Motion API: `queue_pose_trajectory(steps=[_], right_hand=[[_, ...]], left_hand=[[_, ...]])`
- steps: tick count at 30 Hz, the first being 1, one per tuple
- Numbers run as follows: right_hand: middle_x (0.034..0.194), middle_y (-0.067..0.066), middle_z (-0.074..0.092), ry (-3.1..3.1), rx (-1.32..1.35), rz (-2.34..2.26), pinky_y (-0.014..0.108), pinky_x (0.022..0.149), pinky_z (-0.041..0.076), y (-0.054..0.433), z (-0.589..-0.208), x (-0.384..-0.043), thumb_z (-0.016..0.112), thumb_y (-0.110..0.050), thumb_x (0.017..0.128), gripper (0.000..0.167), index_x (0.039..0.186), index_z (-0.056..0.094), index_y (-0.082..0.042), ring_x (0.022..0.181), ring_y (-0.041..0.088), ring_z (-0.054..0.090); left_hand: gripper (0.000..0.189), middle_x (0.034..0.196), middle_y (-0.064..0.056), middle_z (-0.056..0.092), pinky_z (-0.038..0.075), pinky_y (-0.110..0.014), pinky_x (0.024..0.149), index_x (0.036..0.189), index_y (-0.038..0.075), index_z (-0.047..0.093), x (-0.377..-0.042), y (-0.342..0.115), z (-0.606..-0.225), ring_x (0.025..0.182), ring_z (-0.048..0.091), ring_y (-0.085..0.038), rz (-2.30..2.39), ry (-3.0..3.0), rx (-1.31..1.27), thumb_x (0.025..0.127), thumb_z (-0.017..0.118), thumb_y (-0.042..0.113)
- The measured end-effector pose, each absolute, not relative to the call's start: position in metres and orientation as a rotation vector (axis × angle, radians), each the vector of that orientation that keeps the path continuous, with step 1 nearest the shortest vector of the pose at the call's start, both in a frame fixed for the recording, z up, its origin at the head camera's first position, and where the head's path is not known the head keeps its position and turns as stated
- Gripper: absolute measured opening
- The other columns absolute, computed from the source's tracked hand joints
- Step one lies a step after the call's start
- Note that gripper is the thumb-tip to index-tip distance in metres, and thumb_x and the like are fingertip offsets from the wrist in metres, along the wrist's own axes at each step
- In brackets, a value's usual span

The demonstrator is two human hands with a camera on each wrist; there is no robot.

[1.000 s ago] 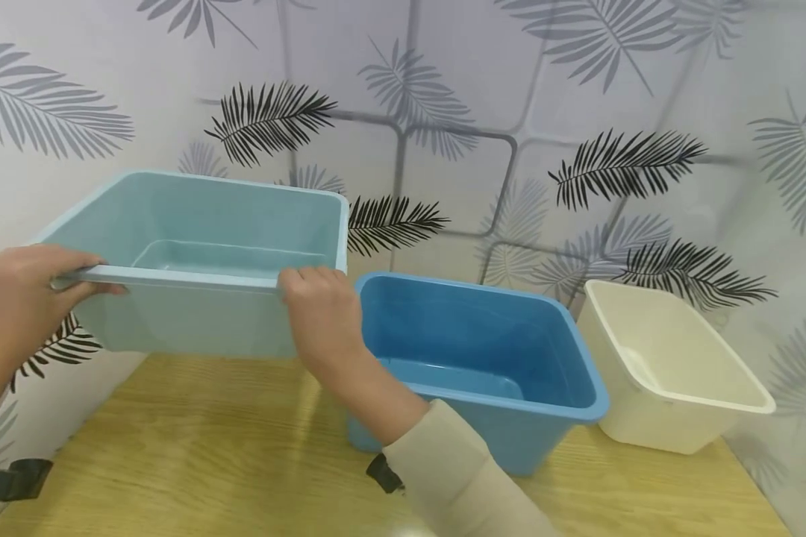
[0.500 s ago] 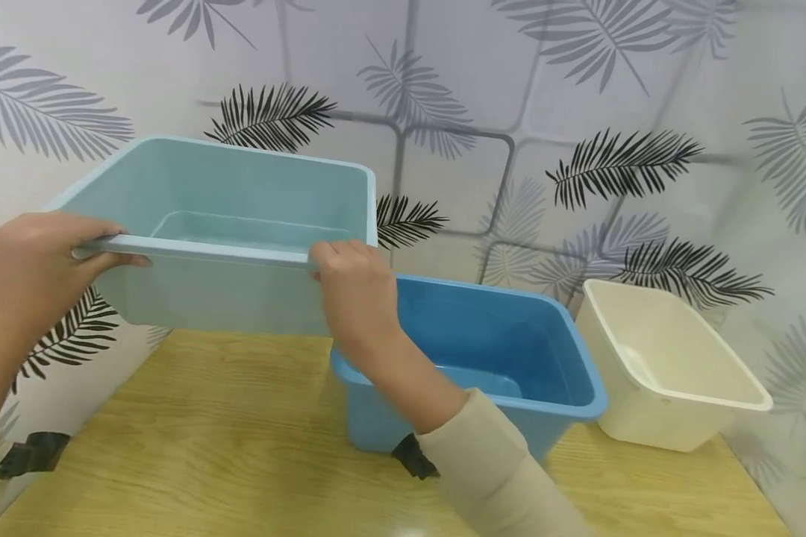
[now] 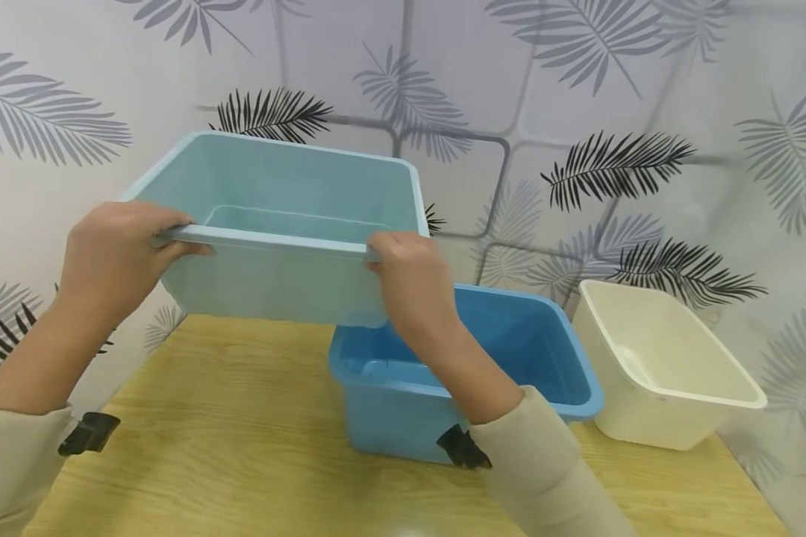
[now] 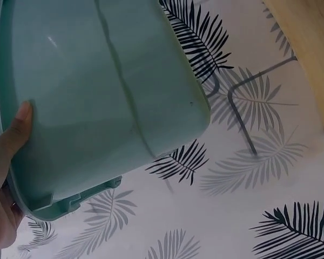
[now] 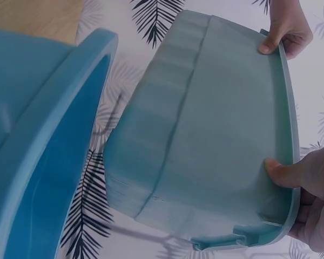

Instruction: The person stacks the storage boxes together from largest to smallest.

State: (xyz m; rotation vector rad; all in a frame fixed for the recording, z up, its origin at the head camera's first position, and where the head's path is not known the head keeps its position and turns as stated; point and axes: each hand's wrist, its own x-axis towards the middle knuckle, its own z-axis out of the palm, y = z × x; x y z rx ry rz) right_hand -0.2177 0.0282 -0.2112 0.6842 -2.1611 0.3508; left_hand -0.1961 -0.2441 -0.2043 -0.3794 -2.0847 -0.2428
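A light teal plastic bin (image 3: 282,280) hangs in the air, tilted so its inside faces the head camera. My left hand (image 3: 121,250) grips the near rim at its left corner, with the thumb (image 4: 22,121) on the outer wall in the left wrist view. Near the right corner of the same rim, my right hand (image 3: 413,283) holds on with curled fingers; its thumb (image 5: 281,174) presses the outer wall. Below and behind the right hand stands a blue bin (image 3: 403,418) on the table, partly hidden by the teal bin and the right forearm.
A cream bin (image 3: 651,406) stands to the right of the blue one. Both rest on a wood-grain table (image 3: 228,425). Behind rises a wall (image 3: 578,89) covered in a leaf pattern. Black straps (image 3: 90,432) show at both wrists.
Both hands have carried the teal bin up and to the right, so its right end now overlaps the blue bin in the head view. The blue and cream bins have stayed put.
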Motion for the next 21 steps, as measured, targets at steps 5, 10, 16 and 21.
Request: queue_pose_trajectory(steps=[5,10,16,21], right_hand=[[0.085,0.008,0.07,-2.181,0.674,0.349,0.032,0.073,0.054,0.045,-0.21,-0.221,0.071,-0.01,0.078,0.012,0.088,0.066,-0.005,0.083,0.023,0.065],[0.086,0.009,0.07,-2.181,0.648,0.352,0.033,0.071,0.055,0.063,-0.211,-0.223,0.073,-0.01,0.076,0.015,0.089,0.067,-0.004,0.083,0.025,0.065],[0.089,0.013,0.069,-2.235,0.654,0.4,0.036,0.072,0.055,0.083,-0.211,-0.221,0.071,-0.007,0.077,0.016,0.092,0.066,-0.002,0.086,0.027,0.065],[0.088,0.012,0.069,-2.259,0.622,0.398,0.037,0.07,0.054,0.095,-0.211,-0.219,0.071,-0.008,0.077,0.015,0.091,0.066,-0.003,0.084,0.028,0.065]], left_hand=[[0.029,0.081,-0.019,0.07,0.048,-0.049,0.068,0.082,0.002,0.07,-0.204,-0.227,-0.204,0.075,0.066,-0.036,-0.275,-2.077,-0.414,0.059,0.077,0.018],[0.031,0.08,-0.017,0.071,0.048,-0.047,0.066,0.083,0.002,0.071,-0.211,-0.21,-0.205,0.072,0.066,-0.035,-0.275,-2.051,-0.462,0.058,0.077,0.02],[0.029,0.077,-0.015,0.071,0.049,-0.044,0.06,0.079,0.003,0.069,-0.216,-0.192,-0.209,0.069,0.066,-0.033,-0.272,-2.04,-0.487,0.058,0.077,0.021],[0.028,0.076,-0.014,0.071,0.049,-0.041,0.056,0.079,0.003,0.069,-0.221,-0.182,-0.212,0.068,0.066,-0.032,-0.285,-2.043,-0.5,0.058,0.079,0.02]])
